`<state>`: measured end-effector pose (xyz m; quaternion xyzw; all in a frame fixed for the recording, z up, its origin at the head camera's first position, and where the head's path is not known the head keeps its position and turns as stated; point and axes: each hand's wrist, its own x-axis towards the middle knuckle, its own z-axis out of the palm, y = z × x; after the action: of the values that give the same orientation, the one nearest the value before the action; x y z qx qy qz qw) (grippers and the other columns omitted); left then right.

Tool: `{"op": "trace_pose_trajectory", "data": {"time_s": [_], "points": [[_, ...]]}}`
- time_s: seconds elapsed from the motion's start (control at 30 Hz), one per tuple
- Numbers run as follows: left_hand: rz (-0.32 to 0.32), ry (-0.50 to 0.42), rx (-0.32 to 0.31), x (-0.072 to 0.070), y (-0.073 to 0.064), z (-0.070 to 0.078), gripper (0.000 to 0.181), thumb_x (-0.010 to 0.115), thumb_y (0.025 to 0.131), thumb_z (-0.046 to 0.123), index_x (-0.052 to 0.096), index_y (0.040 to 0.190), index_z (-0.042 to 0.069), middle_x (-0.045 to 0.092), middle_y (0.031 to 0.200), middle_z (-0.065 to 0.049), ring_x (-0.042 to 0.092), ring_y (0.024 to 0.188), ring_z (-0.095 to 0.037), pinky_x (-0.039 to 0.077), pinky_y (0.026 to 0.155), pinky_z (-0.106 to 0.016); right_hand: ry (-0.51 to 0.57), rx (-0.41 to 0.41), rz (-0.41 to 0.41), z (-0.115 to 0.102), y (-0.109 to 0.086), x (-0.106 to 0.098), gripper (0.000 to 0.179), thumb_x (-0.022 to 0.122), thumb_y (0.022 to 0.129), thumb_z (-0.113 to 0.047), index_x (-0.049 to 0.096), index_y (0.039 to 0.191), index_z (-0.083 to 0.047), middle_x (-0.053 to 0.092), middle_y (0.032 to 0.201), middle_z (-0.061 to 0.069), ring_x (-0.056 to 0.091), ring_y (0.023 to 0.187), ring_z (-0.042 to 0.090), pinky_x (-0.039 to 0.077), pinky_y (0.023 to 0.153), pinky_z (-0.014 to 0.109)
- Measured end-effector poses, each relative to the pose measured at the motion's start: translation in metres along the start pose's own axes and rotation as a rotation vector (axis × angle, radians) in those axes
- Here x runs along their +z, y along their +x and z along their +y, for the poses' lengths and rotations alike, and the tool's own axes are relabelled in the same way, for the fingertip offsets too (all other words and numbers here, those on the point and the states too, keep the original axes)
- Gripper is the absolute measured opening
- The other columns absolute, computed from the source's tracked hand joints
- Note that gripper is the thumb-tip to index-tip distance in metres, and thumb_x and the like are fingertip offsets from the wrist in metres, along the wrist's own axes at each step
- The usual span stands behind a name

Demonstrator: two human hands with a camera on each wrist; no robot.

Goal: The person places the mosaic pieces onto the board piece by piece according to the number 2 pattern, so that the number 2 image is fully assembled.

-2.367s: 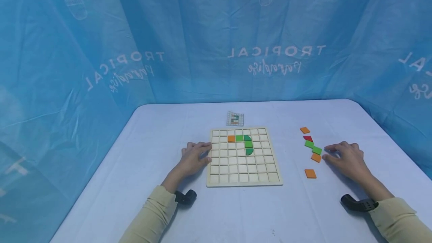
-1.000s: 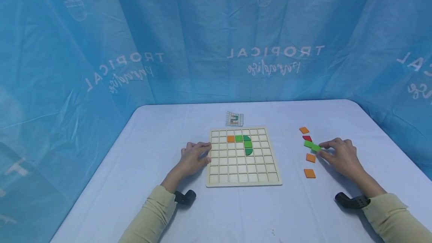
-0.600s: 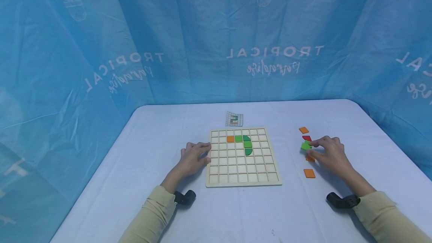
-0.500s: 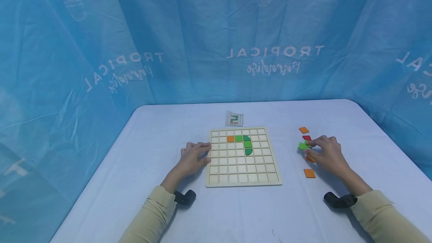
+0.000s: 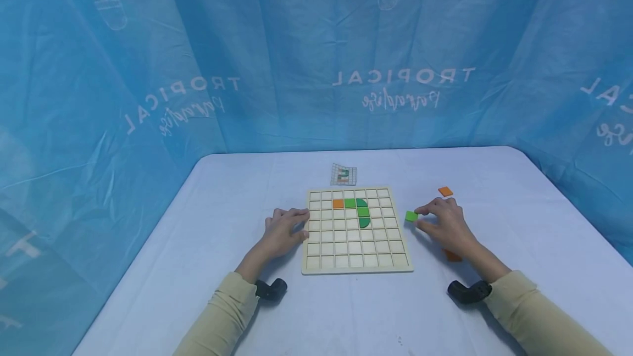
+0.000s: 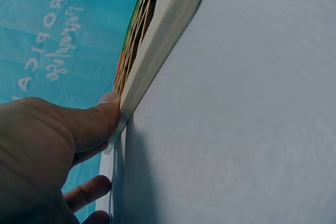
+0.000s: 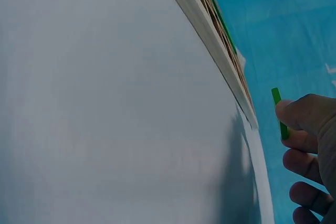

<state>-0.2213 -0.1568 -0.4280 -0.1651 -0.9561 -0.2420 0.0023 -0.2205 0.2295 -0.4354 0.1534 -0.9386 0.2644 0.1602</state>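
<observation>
Tile point(image 5: 411, 216) (green) between right fingers point(image 5: 426, 209), nearer the board point(image 5: 341, 247) now, left fingers point(image 5: 299, 214) apart at its edge.

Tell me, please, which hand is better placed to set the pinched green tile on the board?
Probably the right hand: it pinches the green tile near the right edge of the board. The left hand holds the opposite edge and has no tile.
</observation>
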Motion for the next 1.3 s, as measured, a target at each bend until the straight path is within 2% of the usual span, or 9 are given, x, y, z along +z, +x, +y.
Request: {"op": "trace_pose_trajectory", "data": {"time_s": [0.17,0.3,0.5,0.87,1.3], "points": [[0.008,-0.003,0.018,0.001,0.0,-0.001,0.05,0.068,0.09,0.025,0.056,0.135,0.008,0.05,0.141,-0.001,0.04,0.113,-0.026,0.028,0.084,-0.043,0.021,-0.037,-0.017,-0.015,0.007,0.011,0.024,0.078,0.077,-0.01,0.074,0.099,-0.002,0.06,0.09,0.008,0.044,0.089,0.029,0.032,0.074,0.043],[0.025,0.013,0.043,0.002,-0.001,-0.001,0.05,0.069,0.089,0.023,0.056,0.133,0.005,0.051,0.139,-0.004,0.04,0.11,-0.026,0.028,0.083,-0.042,0.025,-0.049,-0.045,-0.029,0.014,0.02,0.024,0.079,0.077,-0.014,0.074,0.098,-0.004,0.06,0.09,0.006,0.044,0.091,0.028,0.031,0.076,0.044],[0.004,-0.01,0.014,0.001,-0.001,-0.001,0.05,0.069,0.089,0.025,0.056,0.135,0.008,0.05,0.141,-0.001,0.04,0.114,-0.027,0.028,0.085,-0.044,0.005,-0.088,-0.058,-0.045,0.02,0.033,0.024,0.081,0.076,-0.016,0.075,0.097,-0.006,0.06,0.089,0.004,0.045,0.09,0.027,0.032,0.077,0.045],[-0.004,-0.001,-0.007,0.001,0.0,0.001,0.05,0.068,0.09,0.027,0.056,0.135,0.01,0.049,0.141,0.002,0.039,0.114,-0.024,0.028,0.085,-0.043,0.01,-0.184,-0.033,-0.06,0.029,0.052,0.024,0.083,0.073,-0.017,0.076,0.094,-0.009,0.059,0.087,0.0,0.044,0.084,0.022,0.032,0.073,0.042],[-0.008,0.0,-0.006,0.001,0.001,0.0,0.05,0.068,0.09,0.027,0.056,0.135,0.009,0.049,0.141,0.002,0.039,0.114,-0.025,0.028,0.085,-0.043,-0.044,-0.196,-0.124,-0.075,0.041,0.063,0.021,0.078,0.08,-0.025,0.076,0.098,-0.014,0.06,0.095,-0.002,0.043,0.089,0.02,0.033,0.078,0.044]]}}
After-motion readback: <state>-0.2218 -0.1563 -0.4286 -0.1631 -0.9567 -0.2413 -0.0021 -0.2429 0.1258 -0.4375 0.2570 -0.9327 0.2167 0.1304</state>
